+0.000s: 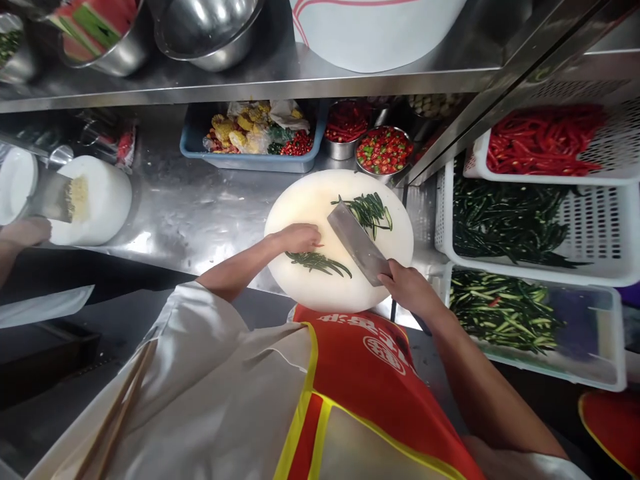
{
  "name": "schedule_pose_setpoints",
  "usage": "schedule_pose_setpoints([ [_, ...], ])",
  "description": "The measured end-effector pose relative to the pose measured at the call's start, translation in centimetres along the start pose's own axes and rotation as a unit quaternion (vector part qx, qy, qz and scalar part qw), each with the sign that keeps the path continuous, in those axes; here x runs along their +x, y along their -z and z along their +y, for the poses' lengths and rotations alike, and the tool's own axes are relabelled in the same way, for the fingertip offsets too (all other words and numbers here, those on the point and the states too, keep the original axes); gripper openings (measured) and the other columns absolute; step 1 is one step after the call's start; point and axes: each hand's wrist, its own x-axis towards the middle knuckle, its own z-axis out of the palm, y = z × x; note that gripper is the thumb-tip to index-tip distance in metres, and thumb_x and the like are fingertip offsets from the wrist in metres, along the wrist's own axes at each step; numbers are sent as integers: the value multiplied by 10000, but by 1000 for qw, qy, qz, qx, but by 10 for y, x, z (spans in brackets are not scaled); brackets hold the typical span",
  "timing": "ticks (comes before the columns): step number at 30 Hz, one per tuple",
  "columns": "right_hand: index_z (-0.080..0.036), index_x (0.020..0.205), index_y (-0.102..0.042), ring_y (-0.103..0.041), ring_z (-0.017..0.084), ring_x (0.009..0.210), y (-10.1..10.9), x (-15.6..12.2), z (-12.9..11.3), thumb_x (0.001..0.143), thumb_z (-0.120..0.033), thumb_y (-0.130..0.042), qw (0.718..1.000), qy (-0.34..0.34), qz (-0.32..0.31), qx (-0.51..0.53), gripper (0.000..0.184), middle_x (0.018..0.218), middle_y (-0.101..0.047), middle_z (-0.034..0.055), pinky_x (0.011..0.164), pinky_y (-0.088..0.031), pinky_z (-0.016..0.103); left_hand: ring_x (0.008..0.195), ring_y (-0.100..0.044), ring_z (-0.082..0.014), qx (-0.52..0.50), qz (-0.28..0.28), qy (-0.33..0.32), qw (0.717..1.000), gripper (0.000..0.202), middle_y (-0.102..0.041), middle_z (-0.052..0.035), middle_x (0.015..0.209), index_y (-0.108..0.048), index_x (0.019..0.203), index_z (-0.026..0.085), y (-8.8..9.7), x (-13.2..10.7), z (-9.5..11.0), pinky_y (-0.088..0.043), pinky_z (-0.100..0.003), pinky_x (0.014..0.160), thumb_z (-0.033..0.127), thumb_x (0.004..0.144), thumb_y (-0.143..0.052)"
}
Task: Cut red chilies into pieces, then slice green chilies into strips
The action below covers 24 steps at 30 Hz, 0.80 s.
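My right hand [407,288] grips the handle of a cleaver [357,243], its broad blade lying over the right half of a round white cutting board [285,200]. Against the blade's far side rests a pile of sliced green chili peppers [371,212]. My left hand [300,238] is over the board's left half, fingers curled in; whether anything is inside them is hidden, though a small reddish bit shows at the fingertips. Just below that hand lies a bunch of long green chili peppers [320,262], apart from the cleaver.
Behind the board stand a blue tub [250,162] of bagged ingredients and a metal bowl of chopped peppers [384,150]. White baskets of red chilies [545,143] and green chilies [510,220] are at right, above a tub of cut strips [505,310]. At left, a co-worker's hand [27,232] holds another cleaver.
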Motion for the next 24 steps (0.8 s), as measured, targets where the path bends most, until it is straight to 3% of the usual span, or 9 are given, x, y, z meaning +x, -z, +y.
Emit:
schedule_pose_setpoints([
  [4, -181, 1043, -534, -631, 247, 762, 1, 0, -1, 976, -347, -372, 1000, 1, -3, 5, 241, 763, -672, 86, 624, -294, 295, 843, -614, -186, 6, 49, 13, 999, 149, -660, -40, 902, -686, 822, 198, -3, 6, 1, -443, -271, 724, 198, 805, -538],
  [7, -182, 1031, -531, -639, 243, 755, 0, 1, -1, 977, -337, -372, 1000, 7, -6, 1, 228, 780, -679, 89, 614, -292, 294, 811, -609, -173, -62, 196, 85, 975, 136, -667, -44, 897, -681, 852, 181, 27, 10, -31, -455, -265, 734, 242, 837, -560],
  [10, -181, 1020, -524, -646, 248, 783, -2, 1, -1, 979, -338, -370, 1000, 10, 0, -16, 224, 808, -687, 101, 605, -286, 294, 832, -607, -163, -142, 446, 203, 860, 226, -669, -40, 896, -652, 1012, 163, 68, 6, -69, -459, -268, 793, 340, 901, -566],
  [12, -181, 1014, -520, -649, 254, 804, -3, 1, -1, 983, -339, -355, 1000, 16, 10, -22, 230, 827, -691, 109, 610, -287, 295, 862, -611, -167, -163, 504, 238, 814, 296, -666, -36, 907, -629, 1085, 158, 84, 1, -78, -455, -277, 829, 380, 890, -610],
  [14, -182, 1016, -518, -650, 258, 819, -3, -1, -2, 985, -343, -352, 999, 16, 15, -24, 234, 844, -693, 114, 615, -287, 295, 843, -616, -171, -158, 451, 218, 851, 279, -665, -39, 910, -648, 1053, 155, 81, -5, -65, -459, -284, 825, 366, 871, -636],
  [16, -178, 1028, -517, -652, 260, 828, -3, -2, -3, 985, -350, -355, 1000, 10, 15, -25, 240, 856, -694, 119, 615, -286, 294, 795, -618, -164, -143, 306, 134, 932, 210, -668, -41, 911, -680, 984, 160, 60, -8, -35, -468, -280, 787, 324, 862, -630],
  [18, -172, 1039, -514, -654, 262, 838, -3, -2, -3, 985, -354, -357, 1000, 4, 15, -27, 246, 868, -695, 127, 613, -285, 293, 841, -626, -170, -122, 150, 11, 981, 169, -674, -46, 943, -698, 957, 175, 28, -9, 4, -467, -275, 793, 290, 864, -617],
  [21, -169, 1040, -511, -659, 270, 850, -4, -2, -2, 980, -353, -368, 999, 9, 22, -32, 240, 888, -699, 137, 618, -288, 294, 969, -619, -218, -52, 59, -68, 995, 170, -667, -69, 993, -698, 972, 187, -14, -2, 50, -456, -313, 854, 286, 863, -613],
  [24, -170, 1041, -508, -662, 269, 853, -7, -1, -1, 981, -347, -368, 999, 20, 31, -40, 233, 892, -704, 135, 626, -293, 297, 963, -617, -231, -3, 59, -49, 997, 133, -662, -75, 957, -689, 915, 181, -30, 12, 67, -446, -339, 865, 228, 858, -579],
])
